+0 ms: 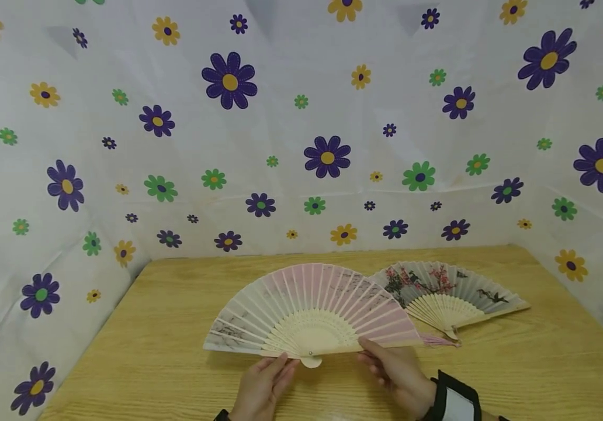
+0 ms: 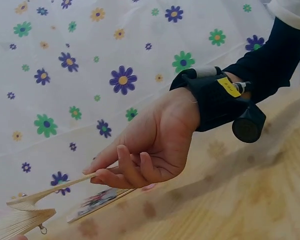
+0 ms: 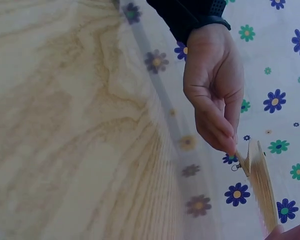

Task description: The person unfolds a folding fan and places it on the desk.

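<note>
A pink and white folding fan (image 1: 309,286) with pale slatted ribs is spread wide above the wooden table. My left hand (image 1: 260,387) pinches its left guard near the pivot, between thumb and fingers. On the other side, my right hand (image 1: 398,374) holds the right guard, thumb on top. The left wrist view shows the right hand (image 2: 150,142) pinching the guard's edge. In the right wrist view the left hand (image 3: 215,90) grips the fan near its small metal ring (image 3: 235,168). A pink tassel (image 1: 440,340) lies on the table at the right.
A second open fan (image 1: 449,292), grey with pink blossoms and dark birds, lies behind on the right, partly covered by the held one. Flower-printed white cloth (image 1: 280,128) walls the back and sides of the wooden table (image 1: 149,327).
</note>
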Action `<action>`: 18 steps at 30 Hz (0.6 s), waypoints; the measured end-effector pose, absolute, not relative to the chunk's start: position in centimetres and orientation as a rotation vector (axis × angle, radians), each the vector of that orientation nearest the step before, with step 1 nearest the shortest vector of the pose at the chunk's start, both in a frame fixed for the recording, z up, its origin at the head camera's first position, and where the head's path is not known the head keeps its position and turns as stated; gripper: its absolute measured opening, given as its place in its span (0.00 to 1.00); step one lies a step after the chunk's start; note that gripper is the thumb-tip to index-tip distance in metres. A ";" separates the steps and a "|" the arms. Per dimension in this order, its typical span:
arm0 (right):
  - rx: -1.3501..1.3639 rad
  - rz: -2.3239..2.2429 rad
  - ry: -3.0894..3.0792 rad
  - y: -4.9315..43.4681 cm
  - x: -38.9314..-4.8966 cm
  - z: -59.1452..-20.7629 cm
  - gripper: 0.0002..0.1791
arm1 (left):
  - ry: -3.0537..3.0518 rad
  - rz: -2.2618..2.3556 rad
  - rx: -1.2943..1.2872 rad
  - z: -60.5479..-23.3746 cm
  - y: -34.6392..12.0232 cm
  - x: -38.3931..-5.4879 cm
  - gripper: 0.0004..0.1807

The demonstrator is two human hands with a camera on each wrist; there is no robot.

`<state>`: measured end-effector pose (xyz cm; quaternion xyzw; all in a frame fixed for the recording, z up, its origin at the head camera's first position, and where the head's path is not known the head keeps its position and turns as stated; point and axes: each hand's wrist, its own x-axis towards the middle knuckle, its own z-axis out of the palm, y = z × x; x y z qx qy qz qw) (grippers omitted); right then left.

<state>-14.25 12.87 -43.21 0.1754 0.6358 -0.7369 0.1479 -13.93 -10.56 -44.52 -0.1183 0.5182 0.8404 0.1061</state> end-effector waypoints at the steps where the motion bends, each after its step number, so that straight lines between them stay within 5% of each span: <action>1: 0.491 -2.126 1.812 12.5 -14.6 -43.1 0.15 | 1.536 2.475 -0.356 -44.5 -10.9 -14.2 0.08; 11: 0.542 -2.212 1.734 9.2 -18.2 -44.2 0.14 | 1.671 2.452 -0.562 -44.7 -13.0 -16.9 0.13; 18: 0.366 -2.058 1.496 10.7 -15.5 -44.5 0.20 | 1.603 2.365 -0.532 -44.5 -13.1 -14.7 0.16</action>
